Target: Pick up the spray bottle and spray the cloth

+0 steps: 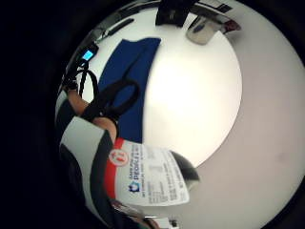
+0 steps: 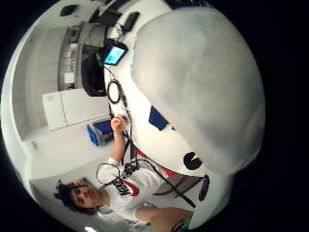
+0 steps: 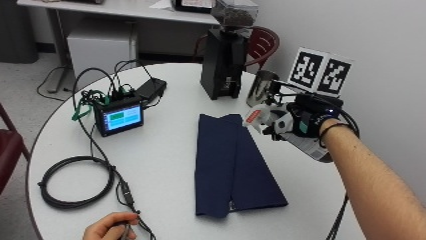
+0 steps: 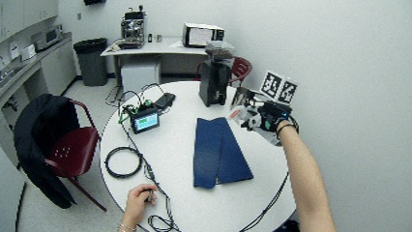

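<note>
In the outside view my gloved right hand (image 3: 299,121) grips a white spray bottle (image 3: 257,118) with a red and white label, lifted off the table. It hangs just right of the far end of the dark blue folded cloth (image 3: 233,165), which lies flat mid-table. The bottle tilts toward the cloth. In the little finger side palm view the bottle's label (image 1: 150,177) sits close to the palm, with the cloth (image 1: 136,67) on the white table beyond. The bottle's pale body (image 2: 203,87) fills much of the thumb side palm view. The wide outside view shows hand (image 4: 269,119) and cloth (image 4: 215,152) alike.
A black grinder (image 3: 226,55) and a metal cup (image 3: 263,89) stand at the table's far side, close behind the hand. A small screen device (image 3: 120,117) and a cable coil (image 3: 73,180) lie left of the cloth. A bare left hand (image 3: 110,229) rests at the near edge.
</note>
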